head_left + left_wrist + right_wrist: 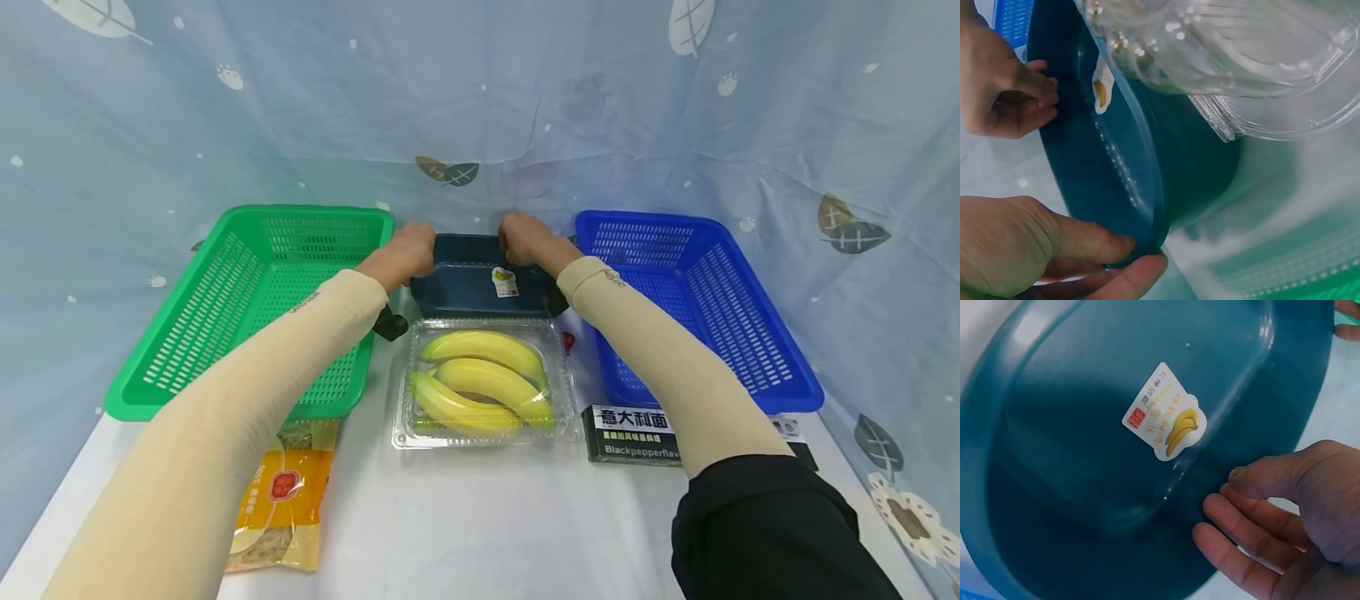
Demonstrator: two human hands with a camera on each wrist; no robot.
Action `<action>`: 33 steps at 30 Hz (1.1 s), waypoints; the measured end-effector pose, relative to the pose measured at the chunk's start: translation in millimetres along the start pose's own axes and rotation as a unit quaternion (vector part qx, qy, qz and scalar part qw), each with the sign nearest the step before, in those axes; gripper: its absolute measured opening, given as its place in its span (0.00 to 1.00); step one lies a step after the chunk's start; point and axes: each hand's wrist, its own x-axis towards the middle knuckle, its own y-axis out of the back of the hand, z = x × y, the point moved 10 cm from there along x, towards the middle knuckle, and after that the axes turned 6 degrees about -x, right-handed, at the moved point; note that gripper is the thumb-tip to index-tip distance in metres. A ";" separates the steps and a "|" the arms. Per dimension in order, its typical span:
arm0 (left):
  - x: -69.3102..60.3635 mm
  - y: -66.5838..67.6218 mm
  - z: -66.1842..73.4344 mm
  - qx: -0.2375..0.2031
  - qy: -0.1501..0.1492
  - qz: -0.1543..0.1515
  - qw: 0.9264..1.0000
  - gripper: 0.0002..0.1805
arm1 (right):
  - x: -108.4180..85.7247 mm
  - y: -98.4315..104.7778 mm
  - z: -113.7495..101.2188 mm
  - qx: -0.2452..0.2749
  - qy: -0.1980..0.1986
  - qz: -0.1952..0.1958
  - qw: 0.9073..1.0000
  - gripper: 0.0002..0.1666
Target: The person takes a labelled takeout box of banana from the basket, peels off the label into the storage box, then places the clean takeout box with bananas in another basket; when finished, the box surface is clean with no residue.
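A dark teal plastic tray [465,287] with a banana sticker [1172,422] inside lies between the two baskets. My left hand [1054,250] pinches its rim at the left end, thumb on the inner side and a finger outside. At the far right part of the rim is my right hand [1285,519]; its thumb and fingers are apart, fingertips lying over the edge. Just in front of the tray stands a clear plastic box [566,392] holding several yellow bananas [480,375]. In the left wrist view the clear box [1260,62] shows only in part.
On the left sits a green basket [300,287], on the right a blue basket [660,275]. An orange food packet [281,500] lies near the left forearm. A black pasta box [630,437] is partly under the right forearm. Behind hangs a patterned blue curtain [480,100].
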 end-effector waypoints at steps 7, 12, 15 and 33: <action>0.3 0.2 1.5 0.009 0.002 0.008 1.000 0.18 | -2.8 6.6 0.8 -0.007 0.000 0.000 1.000 0.12; 0.0 -1.7 -0.9 0.020 -0.004 0.009 1.000 0.15 | -7.6 10.6 0.1 -0.002 0.003 -0.002 1.000 0.13; -1.4 -2.1 -1.9 0.017 -0.012 0.000 1.000 0.16 | -12.9 16.7 -1.2 0.005 0.010 0.006 1.000 0.14; -81.6 21.6 21.1 -0.062 -0.152 0.056 0.985 0.33 | -70.4 59.9 -16.0 0.090 0.049 0.093 0.990 0.17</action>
